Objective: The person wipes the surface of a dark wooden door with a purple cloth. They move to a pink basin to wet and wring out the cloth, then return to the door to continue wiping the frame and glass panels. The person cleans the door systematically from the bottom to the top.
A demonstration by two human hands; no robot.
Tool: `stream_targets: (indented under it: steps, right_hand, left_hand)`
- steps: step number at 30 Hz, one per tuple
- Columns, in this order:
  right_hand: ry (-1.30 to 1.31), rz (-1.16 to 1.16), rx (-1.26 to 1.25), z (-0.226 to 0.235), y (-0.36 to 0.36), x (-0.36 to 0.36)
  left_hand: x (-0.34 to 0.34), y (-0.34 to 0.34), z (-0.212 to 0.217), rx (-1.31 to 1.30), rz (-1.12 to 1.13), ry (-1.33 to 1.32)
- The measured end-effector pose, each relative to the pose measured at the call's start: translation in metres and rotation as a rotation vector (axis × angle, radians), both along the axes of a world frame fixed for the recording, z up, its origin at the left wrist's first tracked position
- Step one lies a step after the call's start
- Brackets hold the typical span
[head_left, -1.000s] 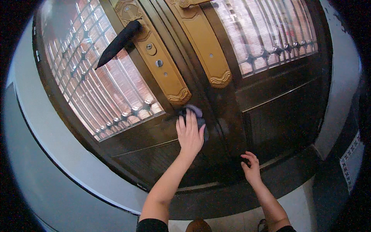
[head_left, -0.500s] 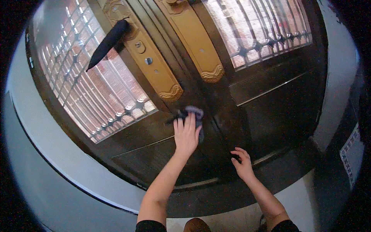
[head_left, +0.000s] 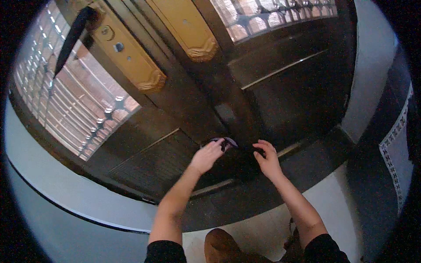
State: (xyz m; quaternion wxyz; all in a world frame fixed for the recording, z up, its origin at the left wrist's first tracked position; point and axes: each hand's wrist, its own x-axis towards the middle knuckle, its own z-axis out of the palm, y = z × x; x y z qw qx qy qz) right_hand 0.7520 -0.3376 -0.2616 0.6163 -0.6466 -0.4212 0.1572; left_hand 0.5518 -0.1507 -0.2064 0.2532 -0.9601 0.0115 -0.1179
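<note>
A dark brown double door (head_left: 298, 105) fills most of the picture. Low on it, near the seam between its two leaves, my left hand (head_left: 207, 156) presses a crumpled cloth (head_left: 231, 141) of purplish grey and dark colour to the surface. Most of the cloth is hidden beneath the fingers. My right hand (head_left: 268, 161) hovers to the right, its fingers loosely curled with thumb and fingertips apart. Only dark door shows between them, and nothing can be seen in that hand.
Two gold lock plates (head_left: 131, 57) (head_left: 188, 30) run down the door. A black-covered handle (head_left: 72, 41) sticks out from the left one. Glass panes with metal grilles (head_left: 276, 15) flank them. Below lie a dark sill (head_left: 245, 208), pale floor (head_left: 326, 197) and my knee (head_left: 219, 245).
The view has tipped lower, so the lock plates and handle sit higher and further left. My left hand has slid the cloth down the door. My right hand stays loosely curled nearby.
</note>
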Motion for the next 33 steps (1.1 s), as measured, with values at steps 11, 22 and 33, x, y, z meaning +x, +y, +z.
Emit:
stream_targets:
  steps: [11,22,33]
  right_hand:
    - [0.034,-0.18,0.046,-0.046,-0.014,0.062]
    - [1.519,0.596,-0.158,-0.072,0.031,-0.007]
    - [1.447,-0.255,0.125,-0.082,0.116,-0.067]
  left_hand:
    - [0.067,-0.027,-0.015,-0.123,0.576,-0.401]
    - [0.075,-0.05,-0.06,-0.32,0.059,-0.033]
    - [0.054,-0.016,0.133,0.192,0.034,-0.297]
